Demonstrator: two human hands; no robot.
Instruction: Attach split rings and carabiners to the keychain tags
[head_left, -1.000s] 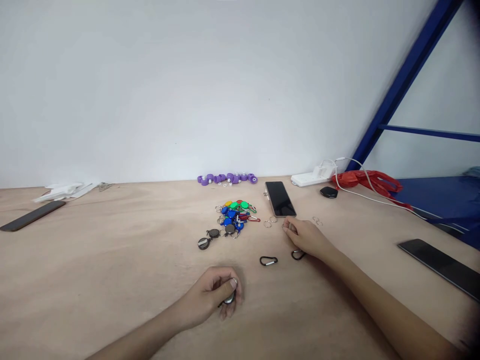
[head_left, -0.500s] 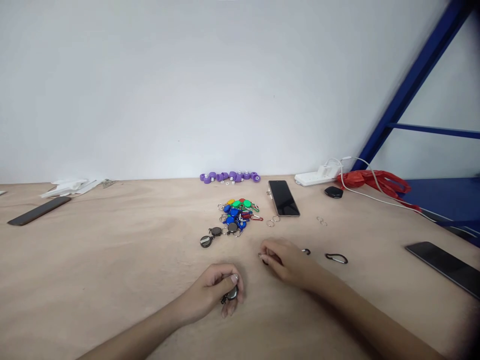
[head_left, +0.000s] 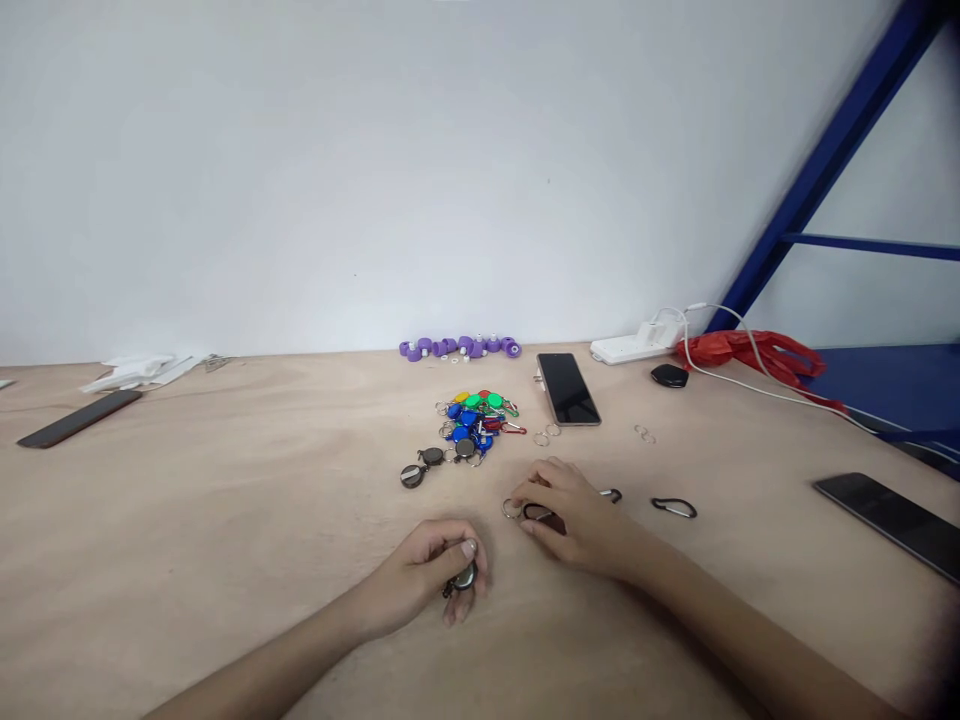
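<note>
My left hand [head_left: 439,568] is closed around a black badge reel [head_left: 463,577], the thumb pressed on its upper edge. To its right my right hand [head_left: 562,510] rests low over the table, thumb and forefinger apart. A metal split ring [head_left: 511,508] lies at its fingertips. A black carabiner [head_left: 541,514] shows between thumb and fingers, partly covered by the hand. Behind the right hand a second carabiner [head_left: 613,495] peeks out; another carabiner [head_left: 673,508] lies farther right. Ahead are black badge reels [head_left: 412,475] and a pile of coloured badge reels [head_left: 466,420].
Split rings [head_left: 547,436] lie near a phone [head_left: 570,388]. Purple caps [head_left: 465,347] line the wall. A power strip [head_left: 630,347], black puck-like object [head_left: 669,376] and red plastic bag [head_left: 750,352] are back right. A dark phone [head_left: 889,520] lies right, a dark flat bar [head_left: 79,419] left.
My right hand's thumb and forefinger have spread apart; the split ring and black carabiner show more fully there. My left hand keeps its hold on the badge reel. The view has tilted slightly.
</note>
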